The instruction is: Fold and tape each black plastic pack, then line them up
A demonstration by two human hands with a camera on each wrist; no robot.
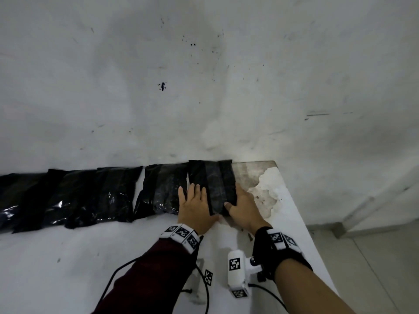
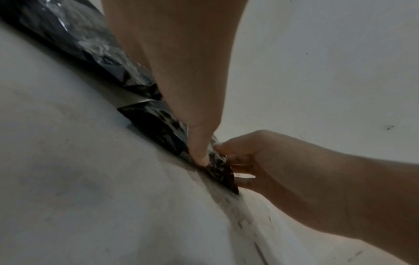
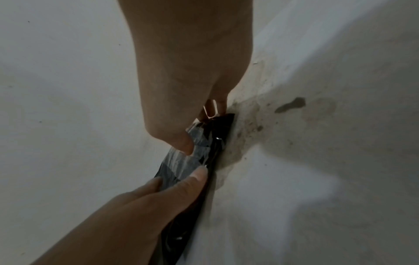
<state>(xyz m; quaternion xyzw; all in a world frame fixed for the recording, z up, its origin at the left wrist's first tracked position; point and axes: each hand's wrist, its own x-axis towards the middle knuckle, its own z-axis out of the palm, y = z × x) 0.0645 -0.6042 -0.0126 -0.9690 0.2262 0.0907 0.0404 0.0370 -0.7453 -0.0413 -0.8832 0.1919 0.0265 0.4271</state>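
Note:
A folded black plastic pack (image 1: 213, 186) lies at the right end of a row along the wall, with a strip of tape (image 1: 215, 177) down its middle. My left hand (image 1: 192, 200) rests flat, its straight fingers on the pack's left edge and on the neighbouring pack (image 1: 161, 189). My right hand (image 1: 238, 200) grips the pack's right side, thumb on top near the front corner. In the left wrist view my left thumb (image 2: 199, 156) presses by the pack (image 2: 218, 168) and the right hand (image 2: 249, 157) curls round its edge. The right wrist view shows the pack (image 3: 204, 141) between both hands.
Several more black packs (image 1: 102, 196) run leftward against the white wall. The white table (image 1: 90, 257) has a stained patch (image 1: 260, 184) at its back right corner and ends at its right edge (image 1: 297, 211). A white marker-tagged device (image 1: 237, 275) with cables sits near me.

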